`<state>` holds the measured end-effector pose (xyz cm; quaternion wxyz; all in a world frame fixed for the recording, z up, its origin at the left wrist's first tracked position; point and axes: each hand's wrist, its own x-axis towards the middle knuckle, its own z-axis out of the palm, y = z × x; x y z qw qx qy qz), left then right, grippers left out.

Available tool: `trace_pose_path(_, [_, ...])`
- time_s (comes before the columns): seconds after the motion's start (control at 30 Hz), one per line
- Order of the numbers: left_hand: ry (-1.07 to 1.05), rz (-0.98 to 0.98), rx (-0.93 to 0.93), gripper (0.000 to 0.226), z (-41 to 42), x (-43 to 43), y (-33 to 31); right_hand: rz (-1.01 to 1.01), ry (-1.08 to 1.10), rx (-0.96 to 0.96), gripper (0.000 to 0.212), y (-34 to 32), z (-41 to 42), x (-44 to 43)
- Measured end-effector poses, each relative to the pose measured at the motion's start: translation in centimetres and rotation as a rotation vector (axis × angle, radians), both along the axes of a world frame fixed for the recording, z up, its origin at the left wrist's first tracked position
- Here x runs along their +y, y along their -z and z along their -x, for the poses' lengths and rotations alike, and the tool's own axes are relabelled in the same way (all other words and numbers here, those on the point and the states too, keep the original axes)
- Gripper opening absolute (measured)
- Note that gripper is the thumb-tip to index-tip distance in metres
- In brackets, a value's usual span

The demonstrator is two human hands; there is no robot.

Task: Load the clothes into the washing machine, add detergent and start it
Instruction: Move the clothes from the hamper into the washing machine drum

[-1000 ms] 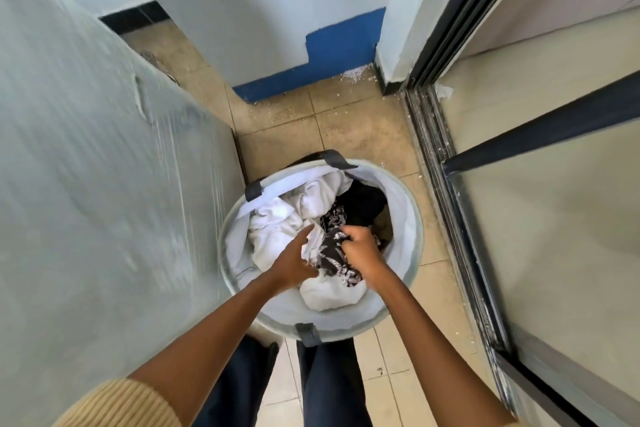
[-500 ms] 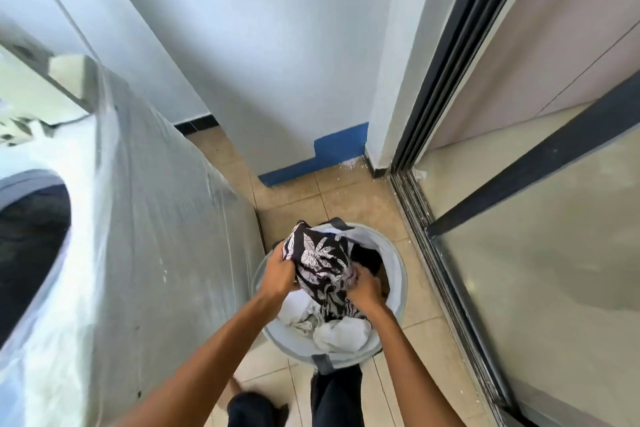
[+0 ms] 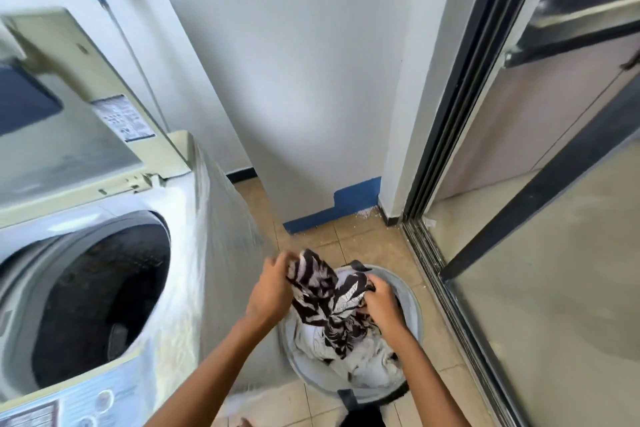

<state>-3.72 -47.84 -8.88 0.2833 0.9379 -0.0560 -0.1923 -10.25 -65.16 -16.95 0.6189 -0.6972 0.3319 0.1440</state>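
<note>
A black-and-white leaf-print garment (image 3: 325, 302) hangs between both hands above the round grey laundry basket (image 3: 414, 308) on the floor. My left hand (image 3: 272, 291) grips its upper left edge; my right hand (image 3: 381, 303) grips its right side. White clothes (image 3: 367, 362) still lie in the basket under it. The top-loading washing machine (image 3: 180, 288) stands at the left with its lid (image 3: 69, 107) raised and its dark drum (image 3: 100, 302) open.
A white wall (image 3: 311, 80) with a blue painted strip (image 3: 332, 211) at floor level faces me. A sliding glass door with a dark metal frame (image 3: 450, 149) runs along the right. Beige floor tiles (image 3: 374, 243) surround the basket. A hose (image 3: 135, 55) hangs behind the machine.
Both hands have lifted the leaf-print garment up out of the basket. The view has risen and swung left, bringing the machine's open drum and lid into sight.
</note>
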Motion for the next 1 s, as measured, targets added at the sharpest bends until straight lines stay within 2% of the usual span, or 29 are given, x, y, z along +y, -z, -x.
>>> trace_pose_path(0.07, [0.193, 0.137, 0.253, 0.058, 0.1, 0.5, -0.9, -0.041, 0.024, -0.094, 0.044, -5.0, -0.8, 0.4])
trace_pose_path(0.1, [0.27, 0.235, 0.398, 0.076, 0.4, 0.4, -1.6, -0.074, 0.036, -0.157, 0.044, -7.3, -1.2, 0.6])
trace_pose_path(0.13, [0.312, 0.325, 0.502, 0.09, 0.6, 0.3, -2.3, -0.099, 0.032, -0.221, 0.043, -9.6, -1.6, 0.8])
trace_pose_path(0.17, [0.303, 0.397, 0.523, 0.092, 0.9, 0.0, -3.1, -0.118, 0.01, -0.286, 0.042, -12.0, -2.0, 0.9])
trace_pose_path(0.2, [0.232, 0.48, 0.479, 0.084, 1.0, -0.3, -3.8, -0.152, -0.025, -0.351, 0.042, -14.0, -2.3, 1.1])
trace_pose_path(0.3, [-0.06, 0.67, 0.175, 0.053, 0.5, -1.0, -5.7, -0.338, -0.125, -0.472, 0.047, -17.0, -3.0, 1.5])
trace_pose_path(0.37, [-0.12, 0.729, 0.055, 0.046, -0.1, -0.8, -6.9, -0.415, -0.148, -0.499, 0.053, -17.7, -3.0, 1.2])
trace_pose_path(0.4, [-0.143, 0.748, 0.035, 0.042, -0.4, -0.6, -7.5, -0.384, -0.154, -0.51, 0.057, -17.7, -2.9, 0.7])
trace_pose_path(0.5, [-0.27, 0.884, 0.159, 0.025, -1.3, 0.1, -10.2, -0.041, -0.156, -0.49, 0.062, -16.7, -2.6, -0.8])
trace_pose_path(0.6, [-0.396, 1.075, 0.27, 0.019, -2.4, 1.6, -13.4, 0.233, -0.175, -0.354, 0.071, -13.7, -2.0, -1.9])
trace_pose_path(0.67, [-0.423, 1.217, 0.33, 0.019, -3.2, 3.0, -15.5, 0.181, -0.256, -0.222, 0.092, -11.5, -1.0, -1.6])
trace_pose_path(0.73, [-0.428, 1.345, 0.392, 0.024, -3.7, 4.7, -17.6, -0.006, -0.413, -0.101, 0.11, -9.6, -0.1, 0.0])
trace_pose_path(0.8, [-0.458, 1.459, 0.44, 0.034, -4.1, 6.8, -19.5, -0.05, -0.576, -0.059, 0.123, -8.8, -0.1, 2.7])
trace_pose_path(0.83, [-0.478, 1.512, 0.451, 0.039, -4.3, 8.1, -20.3, -0.091, -0.586, -0.066, 0.122, -8.9, -0.7, 4.4])
trace_pose_path(0.87, [-0.484, 1.556, 0.45, 0.046, -4.4, 9.4, -21.0, -0.156, -0.559, -0.092, 0.111, -10.5, -1.2, 6.3])
trace_pose_path(0.9, [-0.479, 1.594, 0.428, 0.054, -4.5, 10.8, -21.5, -0.249, -0.458, -0.098, 0.092, -11.8, -2.1, 7.9])
trace_pose_path(0.93, [-0.477, 1.627, 0.397, 0.061, -4.5, 12.3, -21.9, -0.348, -0.33, -0.126, 0.062, -13.2, -3.1, 9.4])
trace_pose_path(0.97, [-0.474, 1.642, 0.361, 0.063, -4.5, 14.0, -21.9, -0.425, -0.207, -0.161, 0.039, -14.6, -4.0, 10.8])
trace_pose_path(1.0, [-0.479, 1.638, 0.334, 0.054, -4.3, 15.6, -21.9, -0.494, -0.137, -0.196, 0.026, -16.4, -4.9, 12.2])
